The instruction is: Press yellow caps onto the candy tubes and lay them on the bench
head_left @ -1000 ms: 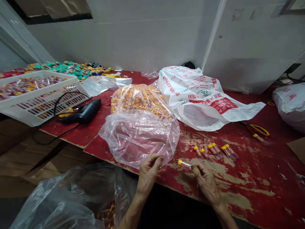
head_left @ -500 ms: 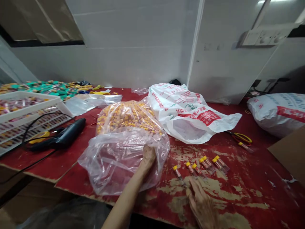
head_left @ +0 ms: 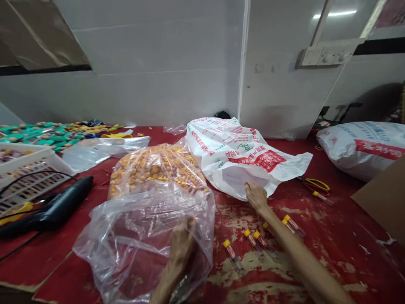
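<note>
My left hand [head_left: 182, 242] is inside the mouth of a clear plastic bag [head_left: 136, 236], seen partly through the film. Its fingers are closed around a small tube with a yellow cap [head_left: 190, 222], most of which they hide. Many yellow-capped tubes [head_left: 155, 166] fill the far part of that bag. At the open mouth of a white printed sack [head_left: 234, 147], my right hand [head_left: 257, 196] has its fingers curled together near the lower lip; what they hold, if anything, is hidden. Several loose capped tubes [head_left: 232, 252] lie on the table below my right forearm.
On the worn red table [head_left: 332, 236], a black corded tool [head_left: 68, 207] lies beside a white basket [head_left: 38, 169] at left. Green and yellow pieces [head_left: 38, 135] are heaped behind. Yellow-handled scissors [head_left: 316, 184], another sack [head_left: 363, 143] and cardboard [head_left: 382, 198] are at right.
My right hand has moved from the table beside the loose tubes up to the sack's mouth. My left hand stays in the clear bag, now lower in view; the camera view has shifted.
</note>
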The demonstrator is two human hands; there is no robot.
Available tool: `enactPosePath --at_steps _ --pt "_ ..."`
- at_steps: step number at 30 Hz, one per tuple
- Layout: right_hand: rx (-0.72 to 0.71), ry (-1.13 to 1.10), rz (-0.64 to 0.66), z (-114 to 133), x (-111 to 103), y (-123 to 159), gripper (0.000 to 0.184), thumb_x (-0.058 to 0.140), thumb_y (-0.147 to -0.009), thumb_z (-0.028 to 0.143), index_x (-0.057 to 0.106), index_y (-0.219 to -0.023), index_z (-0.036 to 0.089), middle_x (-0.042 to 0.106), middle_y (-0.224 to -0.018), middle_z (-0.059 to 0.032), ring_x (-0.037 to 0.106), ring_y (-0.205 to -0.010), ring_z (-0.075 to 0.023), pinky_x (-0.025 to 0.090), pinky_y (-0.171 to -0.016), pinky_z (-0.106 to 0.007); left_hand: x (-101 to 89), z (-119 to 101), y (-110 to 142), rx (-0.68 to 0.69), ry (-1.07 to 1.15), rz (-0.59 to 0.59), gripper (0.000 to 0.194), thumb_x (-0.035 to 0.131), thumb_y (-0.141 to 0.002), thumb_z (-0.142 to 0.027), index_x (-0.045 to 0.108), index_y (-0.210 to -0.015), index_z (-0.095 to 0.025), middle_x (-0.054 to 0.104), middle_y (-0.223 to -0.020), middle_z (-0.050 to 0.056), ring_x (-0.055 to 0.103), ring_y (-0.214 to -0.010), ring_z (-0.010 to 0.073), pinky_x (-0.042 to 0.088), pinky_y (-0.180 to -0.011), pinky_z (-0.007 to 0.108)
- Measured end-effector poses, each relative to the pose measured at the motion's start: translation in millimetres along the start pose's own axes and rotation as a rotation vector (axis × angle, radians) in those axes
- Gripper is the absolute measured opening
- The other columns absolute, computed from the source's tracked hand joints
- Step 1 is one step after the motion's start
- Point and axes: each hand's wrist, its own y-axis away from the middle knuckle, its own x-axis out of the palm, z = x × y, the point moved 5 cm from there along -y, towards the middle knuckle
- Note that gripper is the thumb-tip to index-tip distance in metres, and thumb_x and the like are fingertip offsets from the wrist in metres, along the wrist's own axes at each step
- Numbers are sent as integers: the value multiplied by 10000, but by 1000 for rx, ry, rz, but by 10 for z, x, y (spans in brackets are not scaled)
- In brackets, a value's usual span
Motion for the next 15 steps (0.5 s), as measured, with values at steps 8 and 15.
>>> enactPosePath --at_steps 8,15 --pt "38 -6 142 65 367 -703 262 491 -931 248 553 -1146 111 605 -1066 -109 585 -968 -223 455 -826 -394 -588 115 797 -67 122 -231 195 679 -699 -412 710 -788 -240 637 -860 52 611 -770 214 498 -662 281" --pt "-46 -138 128 5 98 -417 396 520 -765 112 542 -1160 112 588 -1084 -176 579 -1005 -299 421 -831 -387 -434 224 1119 -342 564 -286 449 776 -591 -488 685 -935 -214 681 -901 42 638 -860 212 528 -766 280"
